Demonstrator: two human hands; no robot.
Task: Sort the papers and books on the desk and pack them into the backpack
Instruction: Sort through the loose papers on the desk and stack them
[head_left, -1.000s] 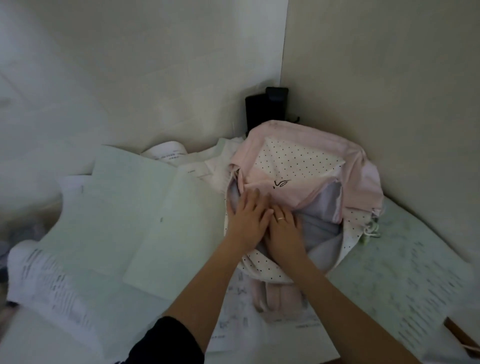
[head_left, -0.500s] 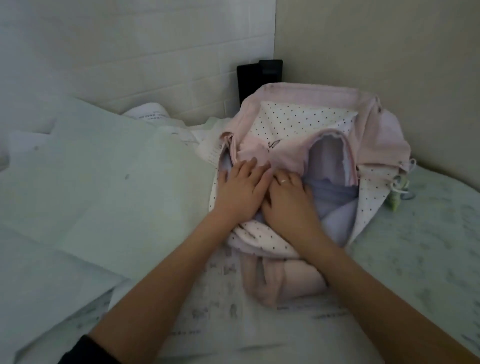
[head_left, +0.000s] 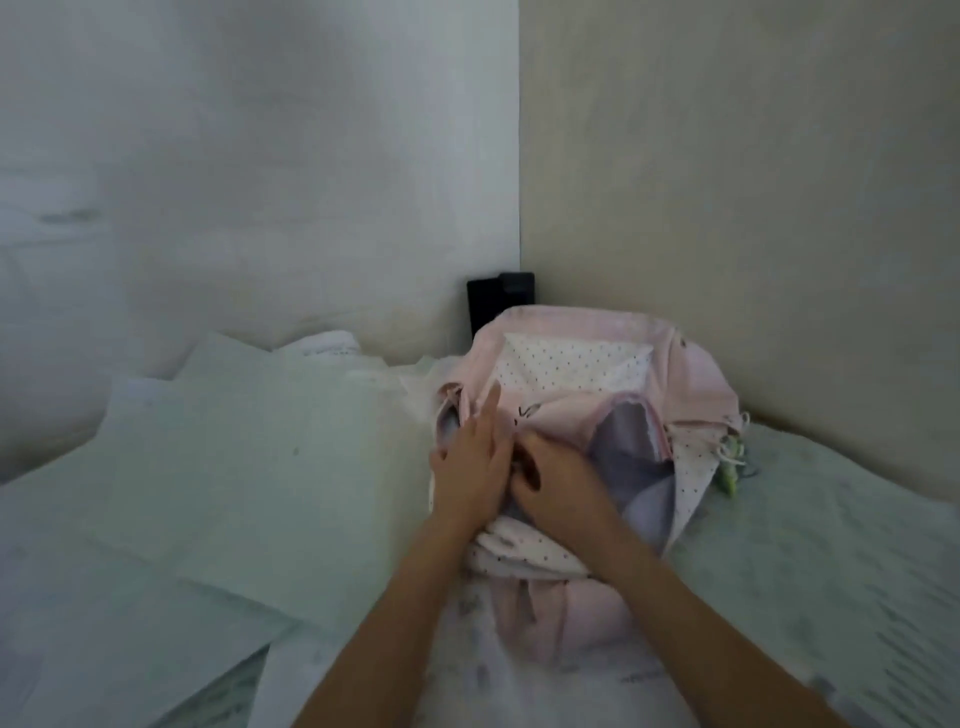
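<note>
Our left hand (head_left: 470, 467) lies flat with fingers straight on the pink backpack (head_left: 597, 415) in the corner; our right hand (head_left: 558, 480) seems to pinch its opening, though blur obscures it. Papers (head_left: 249, 467) remain unpacked on the tabletop

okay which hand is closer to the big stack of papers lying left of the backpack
Left. The left hand rests on the backpack edge beside the papers; the right hand sits farther over, at the bag's opening.

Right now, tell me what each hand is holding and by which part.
Both hands are at the pink backpack opening. The left hand lies with fingers straight against the fabric; the right hand curls into the opening, its grip hidden.
</note>
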